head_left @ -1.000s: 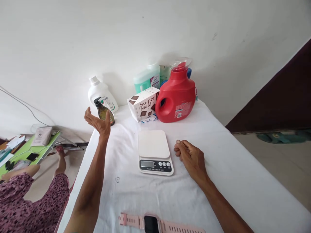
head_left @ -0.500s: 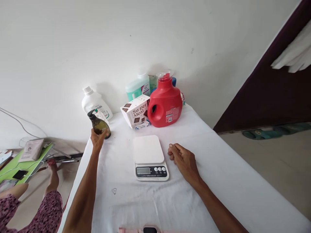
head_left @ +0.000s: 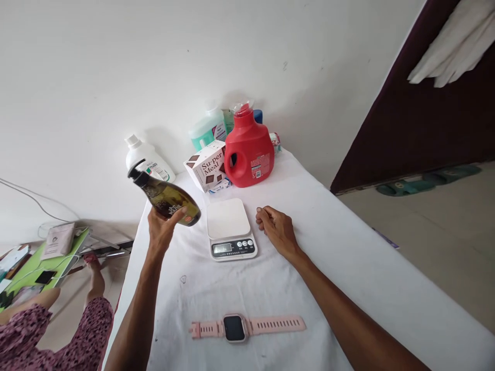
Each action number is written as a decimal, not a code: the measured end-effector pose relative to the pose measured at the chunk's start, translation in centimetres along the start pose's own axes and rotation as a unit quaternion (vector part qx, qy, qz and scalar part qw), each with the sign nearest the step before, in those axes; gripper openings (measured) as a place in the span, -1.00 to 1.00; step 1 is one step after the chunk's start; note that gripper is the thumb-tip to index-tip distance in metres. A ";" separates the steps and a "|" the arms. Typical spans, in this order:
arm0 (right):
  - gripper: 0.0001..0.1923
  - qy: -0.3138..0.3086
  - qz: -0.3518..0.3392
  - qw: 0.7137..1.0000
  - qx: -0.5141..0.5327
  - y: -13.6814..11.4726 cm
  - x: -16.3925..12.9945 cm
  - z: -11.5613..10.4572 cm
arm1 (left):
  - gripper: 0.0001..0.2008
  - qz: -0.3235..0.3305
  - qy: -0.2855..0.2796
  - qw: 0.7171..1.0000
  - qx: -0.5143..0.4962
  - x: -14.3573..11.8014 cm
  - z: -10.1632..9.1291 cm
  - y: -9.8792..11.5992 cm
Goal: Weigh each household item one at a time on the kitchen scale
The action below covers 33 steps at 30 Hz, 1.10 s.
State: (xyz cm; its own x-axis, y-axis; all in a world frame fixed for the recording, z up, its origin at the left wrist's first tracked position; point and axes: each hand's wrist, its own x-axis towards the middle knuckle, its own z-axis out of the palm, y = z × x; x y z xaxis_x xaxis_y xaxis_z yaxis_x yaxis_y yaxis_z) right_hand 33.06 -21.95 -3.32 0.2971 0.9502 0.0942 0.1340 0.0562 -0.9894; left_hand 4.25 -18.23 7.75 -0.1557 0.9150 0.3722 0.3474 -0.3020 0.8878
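My left hand (head_left: pixel 162 226) is wrapped round a dark olive pump bottle (head_left: pixel 170 198), which leans to the left with its black pump top toward the wall. To its right lies a white kitchen scale (head_left: pixel 229 219) with nothing on its platform; its small display and buttons face me. Loosely curled, my right hand (head_left: pixel 275 226) rests on the table just right of the scale, and I see nothing in it. Nearer to me a pink-strapped smartwatch (head_left: pixel 234 327) is laid out flat.
Along the wall stand a white bottle (head_left: pixel 149 157), a Su-per Meal box (head_left: pixel 207 167), a red detergent jug (head_left: pixel 250 154) and a green-liquid bottle (head_left: pixel 203 131). White cloth covers the table (head_left: pixel 328 247). At left, a person's legs (head_left: pixel 93 319) show beside a green table (head_left: pixel 34 257).
My left hand has raised the pump bottle and brought it rightward, closer to the scale, tilting it more. The view has shifted, so the whole smartwatch now shows. My right hand stays by the scale.
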 end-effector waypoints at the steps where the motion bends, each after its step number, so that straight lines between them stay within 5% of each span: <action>1: -0.41 0.000 0.001 1.000 0.003 0.0 0.0 0.0 | -0.52 -0.001 -0.020 1.000 -0.010 -0.4 1.0 0.5; 7: -0.49 0.004 0.001 1.000 0.012 0.2 0.1 0.1 | -0.45 -0.023 -0.113 0.993 -0.004 -2.9 6.9 1.4; 14: -0.53 0.000 -0.005 1.000 -0.005 0.3 0.3 0.1 | -0.43 0.006 -0.124 0.988 0.091 -3.3 9.0 0.2; 21: -0.49 -0.002 0.001 1.000 -0.008 0.0 0.1 -0.1 | -0.39 0.008 -0.148 0.986 0.070 -3.7 8.7 -0.5; 26: -0.47 -0.004 0.017 1.000 -0.004 -0.2 0.0 0.0 | -0.29 0.049 -0.144 0.988 -0.021 -3.1 6.6 -1.6; 33: -0.46 -0.004 0.018 1.000 -0.011 -0.1 0.0 0.1 | -0.35 -0.088 -0.019 0.996 -0.028 -2.4 3.2 -8.3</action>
State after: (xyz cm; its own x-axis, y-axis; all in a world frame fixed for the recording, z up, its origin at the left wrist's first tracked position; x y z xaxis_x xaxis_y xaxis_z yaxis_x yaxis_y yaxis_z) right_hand 32.96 -21.98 -3.21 0.2946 0.9538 0.0584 0.1438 0.0162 -0.9895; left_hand 4.71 -17.03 -1.34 -0.1750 0.9641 0.1997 0.2657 -0.1490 0.9525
